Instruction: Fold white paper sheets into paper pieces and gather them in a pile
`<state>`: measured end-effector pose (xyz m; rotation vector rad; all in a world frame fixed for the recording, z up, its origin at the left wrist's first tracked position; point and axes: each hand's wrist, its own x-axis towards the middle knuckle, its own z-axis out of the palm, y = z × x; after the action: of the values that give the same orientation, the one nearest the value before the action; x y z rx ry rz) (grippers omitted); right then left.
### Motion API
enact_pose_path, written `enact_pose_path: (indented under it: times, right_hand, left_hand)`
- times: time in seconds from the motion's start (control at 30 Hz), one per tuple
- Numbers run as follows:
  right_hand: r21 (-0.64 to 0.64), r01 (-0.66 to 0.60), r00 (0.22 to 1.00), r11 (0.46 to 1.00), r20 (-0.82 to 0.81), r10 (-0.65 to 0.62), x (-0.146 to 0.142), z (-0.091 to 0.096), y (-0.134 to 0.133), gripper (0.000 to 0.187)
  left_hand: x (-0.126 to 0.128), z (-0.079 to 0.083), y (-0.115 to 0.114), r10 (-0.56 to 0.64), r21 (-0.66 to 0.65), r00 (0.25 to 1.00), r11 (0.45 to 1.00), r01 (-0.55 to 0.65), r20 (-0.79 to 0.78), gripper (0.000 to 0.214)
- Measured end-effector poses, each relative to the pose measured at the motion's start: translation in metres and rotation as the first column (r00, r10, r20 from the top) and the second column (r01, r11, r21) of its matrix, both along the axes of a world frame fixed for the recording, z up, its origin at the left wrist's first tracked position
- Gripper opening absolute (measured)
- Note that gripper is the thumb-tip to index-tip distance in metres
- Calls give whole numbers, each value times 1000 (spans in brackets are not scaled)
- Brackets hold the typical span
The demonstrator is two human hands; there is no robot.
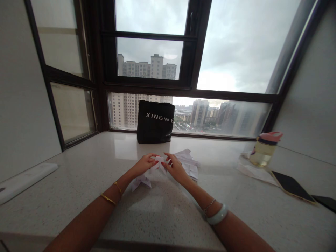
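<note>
Between my two hands is a small folded piece of white paper (158, 164), held just above the speckled counter. My left hand (145, 163) pinches its left side with thumb and fingers. On the other side, my right hand (174, 168) grips the paper between thumb and curled fingers. A folded paper shape (142, 182) with pointed corners lies below my left wrist. Behind my right hand rest more white papers (193, 169), some folded, partly covered by that hand.
A black bag (155, 122) stands against the window ahead. To the right are a bottle (264, 150) with a pink lid, a white tissue (256, 174) and a dark phone-like slab (292, 186). A long white object (28, 180) lies at left. The counter's front edge (126, 244) runs below.
</note>
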<state>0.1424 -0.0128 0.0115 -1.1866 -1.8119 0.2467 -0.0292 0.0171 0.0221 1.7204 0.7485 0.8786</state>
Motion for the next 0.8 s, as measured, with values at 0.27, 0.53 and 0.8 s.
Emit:
enact_pose_path:
  times: [0.27,0.53,0.8]
  right_hand:
    - [-55,3,1000,998,20,-2,-1,1,-2,16]
    - [-84,41,998,996,-44,-45,2,4,0,22]
    - [-91,29,987,995,-153,-43,4,2,2,24]
  left_hand:
    - [-5,9,-6,-65,36,988,997,71,-142,56]
    - [-41,19,1,-81,61,865,990,128,-495,50]
    - [-52,15,6,-87,21,811,992,121,-579,26]
